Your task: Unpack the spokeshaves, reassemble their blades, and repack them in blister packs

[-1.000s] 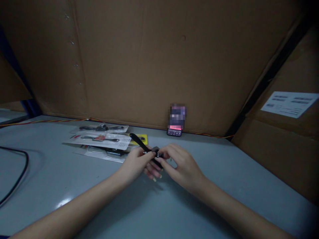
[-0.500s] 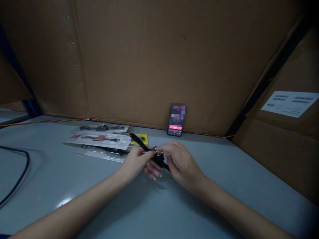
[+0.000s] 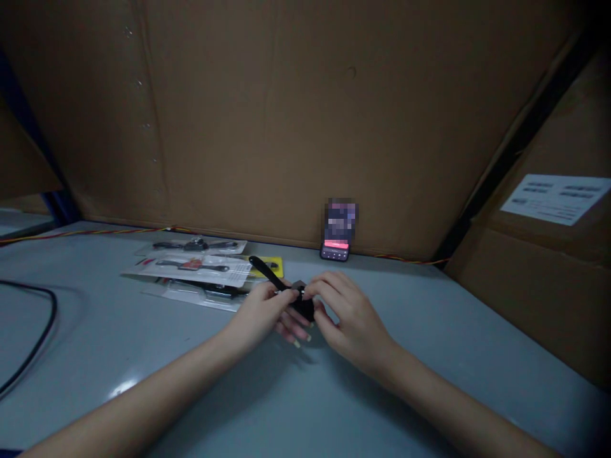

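A black spokeshave (image 3: 268, 272) is held slanting over the table, one handle pointing up to the left. My left hand (image 3: 264, 312) is closed on it near its middle, thumb on top and the other fingers beneath. At the tool's dark body, my right hand (image 3: 351, 318) has its thumb and fingertips closed together against the right side. Small shiny parts show by those fingertips, but they are too small to make out. The far handle is hidden behind my right hand.
Several clear blister packs with white cards (image 3: 191, 270) lie to the left, a yellow piece (image 3: 274, 264) among them. A phone (image 3: 335, 251) leans on the cardboard wall (image 3: 248, 127). A black cable (image 3: 52, 305) curves at far left. Thin red and yellow wires (image 3: 109, 231) run along the back edge.
The spokeshave has turned a little, so its right-hand handle no longer shows below my right fingers. My right fingertips have shifted slightly on the body. My left hand stays in place.
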`<action>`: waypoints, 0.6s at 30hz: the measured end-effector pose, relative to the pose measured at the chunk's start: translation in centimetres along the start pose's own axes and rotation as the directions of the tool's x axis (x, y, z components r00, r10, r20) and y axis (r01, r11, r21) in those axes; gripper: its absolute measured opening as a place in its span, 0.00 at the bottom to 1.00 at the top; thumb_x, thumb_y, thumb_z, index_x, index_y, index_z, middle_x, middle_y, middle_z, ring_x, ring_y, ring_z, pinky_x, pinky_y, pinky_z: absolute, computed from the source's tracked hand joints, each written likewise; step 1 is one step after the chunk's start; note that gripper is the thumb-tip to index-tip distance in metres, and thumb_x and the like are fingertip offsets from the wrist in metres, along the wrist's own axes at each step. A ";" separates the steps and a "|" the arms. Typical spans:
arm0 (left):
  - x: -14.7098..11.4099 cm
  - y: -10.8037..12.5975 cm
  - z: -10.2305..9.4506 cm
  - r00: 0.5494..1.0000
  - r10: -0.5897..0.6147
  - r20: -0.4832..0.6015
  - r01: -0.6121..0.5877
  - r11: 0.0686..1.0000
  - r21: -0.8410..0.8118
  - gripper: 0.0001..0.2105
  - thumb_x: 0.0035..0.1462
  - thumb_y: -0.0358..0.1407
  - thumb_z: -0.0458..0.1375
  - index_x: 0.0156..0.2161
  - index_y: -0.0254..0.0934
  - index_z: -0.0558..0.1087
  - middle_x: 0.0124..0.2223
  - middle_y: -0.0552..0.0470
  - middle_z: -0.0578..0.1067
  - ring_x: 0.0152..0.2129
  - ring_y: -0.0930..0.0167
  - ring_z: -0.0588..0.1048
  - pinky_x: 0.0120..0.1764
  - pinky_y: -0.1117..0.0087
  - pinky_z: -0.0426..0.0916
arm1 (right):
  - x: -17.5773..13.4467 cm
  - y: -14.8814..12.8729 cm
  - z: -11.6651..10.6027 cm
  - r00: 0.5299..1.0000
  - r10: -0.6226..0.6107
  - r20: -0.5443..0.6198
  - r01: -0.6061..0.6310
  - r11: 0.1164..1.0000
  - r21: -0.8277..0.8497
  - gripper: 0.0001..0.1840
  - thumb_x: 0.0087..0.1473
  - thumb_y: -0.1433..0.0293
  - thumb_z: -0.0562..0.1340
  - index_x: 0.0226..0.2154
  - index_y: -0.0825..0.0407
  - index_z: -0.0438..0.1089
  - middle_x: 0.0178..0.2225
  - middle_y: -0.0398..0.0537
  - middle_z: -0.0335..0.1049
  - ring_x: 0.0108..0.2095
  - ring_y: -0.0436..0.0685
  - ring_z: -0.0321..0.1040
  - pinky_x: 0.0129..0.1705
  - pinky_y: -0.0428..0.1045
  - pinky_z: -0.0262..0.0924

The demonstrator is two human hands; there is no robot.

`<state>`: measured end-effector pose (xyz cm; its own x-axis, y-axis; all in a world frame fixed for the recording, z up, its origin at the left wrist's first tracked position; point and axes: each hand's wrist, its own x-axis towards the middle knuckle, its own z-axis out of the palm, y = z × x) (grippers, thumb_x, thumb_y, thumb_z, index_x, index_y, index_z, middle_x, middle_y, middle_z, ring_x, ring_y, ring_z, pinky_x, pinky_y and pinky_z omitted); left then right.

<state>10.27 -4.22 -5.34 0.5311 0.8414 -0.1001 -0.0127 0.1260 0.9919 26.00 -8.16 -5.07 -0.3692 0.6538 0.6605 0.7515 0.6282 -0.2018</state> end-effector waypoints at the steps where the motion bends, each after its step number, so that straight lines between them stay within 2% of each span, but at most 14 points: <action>1: 0.0 0.0 0.0 1.000 -0.009 -0.005 0.009 1.000 0.005 0.09 0.55 0.36 0.52 0.33 0.29 0.67 0.23 0.44 0.76 0.16 0.69 0.75 0.18 0.73 0.69 | 0.0 0.1 0.0 1.000 -0.012 -0.005 0.012 1.000 -0.010 0.12 0.50 0.82 0.52 0.34 0.52 0.65 0.35 0.49 0.67 0.38 0.58 0.61 0.40 0.53 0.56; 5: 0.1 0.1 0.0 0.999 -0.032 -0.014 0.032 0.999 0.003 0.09 0.54 0.36 0.52 0.33 0.29 0.67 0.24 0.42 0.76 0.16 0.68 0.75 0.17 0.73 0.68 | -0.1 0.6 0.1 0.997 -0.021 -0.070 0.020 1.000 -0.011 0.14 0.52 0.82 0.50 0.37 0.52 0.63 0.36 0.50 0.68 0.38 0.57 0.62 0.41 0.53 0.57; 8: 0.1 0.0 0.0 1.000 -0.023 -0.010 0.023 1.000 -0.017 0.10 0.54 0.37 0.53 0.34 0.30 0.67 0.24 0.43 0.76 0.17 0.68 0.75 0.18 0.73 0.68 | -0.1 0.5 0.0 0.993 0.019 -0.114 -0.017 1.000 0.021 0.11 0.53 0.77 0.53 0.40 0.53 0.63 0.36 0.50 0.67 0.38 0.57 0.63 0.41 0.53 0.57; 12: 0.0 0.0 0.0 1.000 -0.019 -0.002 0.019 1.000 -0.022 0.10 0.54 0.38 0.53 0.32 0.30 0.67 0.23 0.45 0.76 0.17 0.69 0.75 0.19 0.72 0.69 | 0.0 0.2 -0.1 0.999 0.022 -0.030 -0.021 1.000 0.021 0.09 0.53 0.73 0.57 0.39 0.52 0.65 0.35 0.49 0.67 0.37 0.57 0.63 0.40 0.53 0.58; 18: -0.2 0.2 0.1 0.999 -0.043 -0.032 0.043 0.999 0.000 0.10 0.54 0.37 0.53 0.33 0.29 0.68 0.25 0.43 0.77 0.18 0.68 0.75 0.21 0.70 0.68 | 0.1 0.8 -0.1 0.996 -0.081 0.040 0.080 0.996 0.038 0.16 0.50 0.82 0.52 0.38 0.51 0.67 0.37 0.49 0.68 0.39 0.56 0.63 0.40 0.53 0.58</action>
<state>10.22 -4.41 -5.10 0.5038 0.8516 -0.1448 0.0097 0.1620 0.9867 26.61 -7.66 -5.13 -0.4506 0.6167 0.6454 0.6982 0.6940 -0.1756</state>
